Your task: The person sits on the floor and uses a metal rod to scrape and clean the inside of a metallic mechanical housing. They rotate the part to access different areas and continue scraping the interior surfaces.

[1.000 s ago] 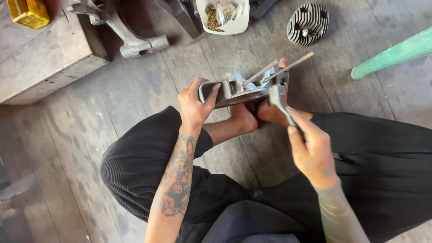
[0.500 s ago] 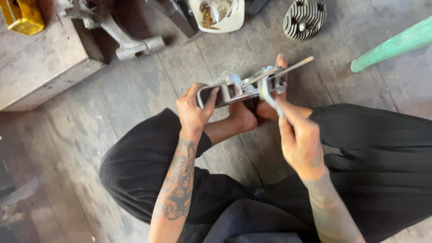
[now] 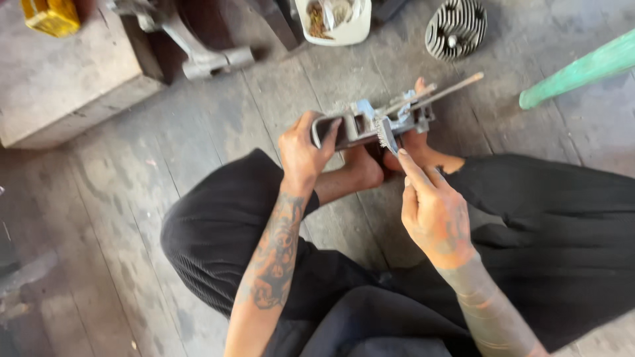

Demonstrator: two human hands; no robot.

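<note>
I sit cross-legged on a wooden floor with bare feet tucked under my work. My left hand (image 3: 305, 149) grips the looped end of a grey metal part (image 3: 370, 125) and holds it level above my feet. A thin rod (image 3: 450, 87) sticks out of the part's far end, up and to the right. My right hand (image 3: 433, 208) holds a small wire brush (image 3: 385, 134), with its bristles against the part's middle.
A finned metal cylinder head (image 3: 455, 28) lies on the floor at top right. A white tub (image 3: 334, 23) of small bits stands at top centre. A grey metal arm (image 3: 195, 49) leans by a wooden block (image 3: 63, 79) carrying a yellow can (image 3: 49, 14). A green pole (image 3: 582, 69) crosses the right.
My right hand has drawn the brush left along the part, from its right end toward the middle. The left hand keeps its grip. The view has shifted a little.
</note>
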